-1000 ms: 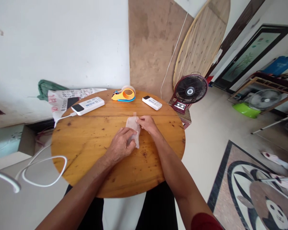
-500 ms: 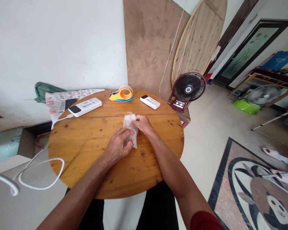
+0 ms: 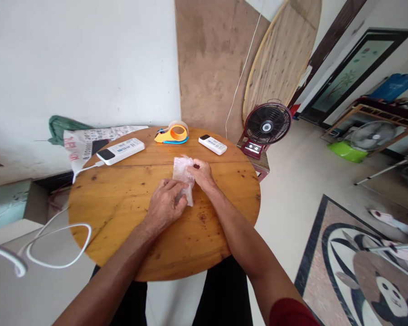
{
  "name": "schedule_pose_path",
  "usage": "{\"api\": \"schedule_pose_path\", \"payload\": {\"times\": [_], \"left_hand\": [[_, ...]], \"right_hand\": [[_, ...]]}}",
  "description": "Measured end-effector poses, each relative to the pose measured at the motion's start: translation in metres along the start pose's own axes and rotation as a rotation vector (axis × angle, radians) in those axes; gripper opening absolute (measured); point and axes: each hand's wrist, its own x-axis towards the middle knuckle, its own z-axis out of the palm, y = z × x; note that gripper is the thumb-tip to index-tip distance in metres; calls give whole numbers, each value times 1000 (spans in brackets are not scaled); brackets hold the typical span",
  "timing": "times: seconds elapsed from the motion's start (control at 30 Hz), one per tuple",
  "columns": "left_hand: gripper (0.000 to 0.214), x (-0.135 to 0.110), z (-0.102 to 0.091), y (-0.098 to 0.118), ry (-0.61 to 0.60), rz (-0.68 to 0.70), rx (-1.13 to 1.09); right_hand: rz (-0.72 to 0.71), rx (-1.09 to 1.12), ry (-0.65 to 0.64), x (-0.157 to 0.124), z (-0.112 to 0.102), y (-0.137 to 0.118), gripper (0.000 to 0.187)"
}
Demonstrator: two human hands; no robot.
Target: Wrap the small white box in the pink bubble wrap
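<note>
A small wad of clear bubble wrap (image 3: 181, 168) lies near the middle of the round wooden table (image 3: 122, 213). My left hand (image 3: 163, 203) rests over its near end, fingers curled on it. At the far end my right hand (image 3: 200, 174) pinches the top edge with fingers closed. What is inside the wrap is hidden.
At the table's far side lie a white remote (image 3: 120, 150) with a white cable (image 3: 54, 235) trailing off the left edge, an orange tape dispenser (image 3: 172, 133) and a smaller white remote (image 3: 212, 145). A dark red fan (image 3: 267, 127) stands on the floor to the right.
The wrap's top has been folded down and bunched up. My right hand has shifted slightly left along its far edge. My left hand has stayed on the near end.
</note>
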Motion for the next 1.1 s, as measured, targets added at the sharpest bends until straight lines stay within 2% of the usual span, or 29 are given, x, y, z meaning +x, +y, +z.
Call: {"api": "schedule_pose_path", "payload": {"times": [0.2,0.53,0.73,0.87,1.1], "left_hand": [[32,-1,1,-2,-19,-3,52],[32,0,1,-1,-53,-6,73],[33,1,-4,4,-88,23,99],[32,2,-4,7,-106,-11,126],[30,1,-1,7,-83,-63,78]], "right_hand": [[98,32,-22,1,7,3,20],[156,162,-15,2,12,7,23],[150,97,5,3,13,8,25],[149,72,14,2,14,8,25],[207,258,-14,-1,11,0,26]]}}
